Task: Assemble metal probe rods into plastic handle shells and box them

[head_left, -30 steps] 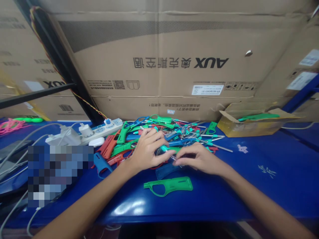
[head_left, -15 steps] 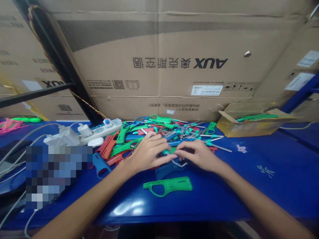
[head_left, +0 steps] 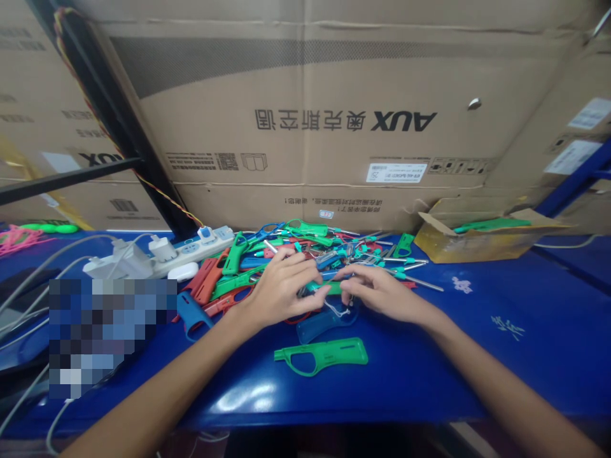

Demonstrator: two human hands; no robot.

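My left hand [head_left: 285,287] is closed round a lighter nozzle assembly with a teal base; its metal tube [head_left: 270,247] pokes out above the fingers. Thin white wires [head_left: 338,312] hang from it, below the gap between my hands. My right hand [head_left: 384,294] is just to the right, thumb and forefinger bent together; whatever they pinch is too small to make out. Beneath the hands lies a translucent blue lighter shell [head_left: 319,327]. Nearer to me a green lighter shell half [head_left: 341,357] lies flat on the blue table [head_left: 405,394].
Behind my hands is a pile of red, green and blue lighter shells [head_left: 238,280] and metal tubes [head_left: 420,282]. A white power strip [head_left: 210,250] with chargers and cables stands left. An open carton [head_left: 482,245] sits at the back right. A large cardboard box [head_left: 305,76] walls the back.
My hands have drawn slightly apart: the fingertips that met near the wires now have a gap between them. The left hand keeps the nozzle assembly. The shells on the table have stayed put.
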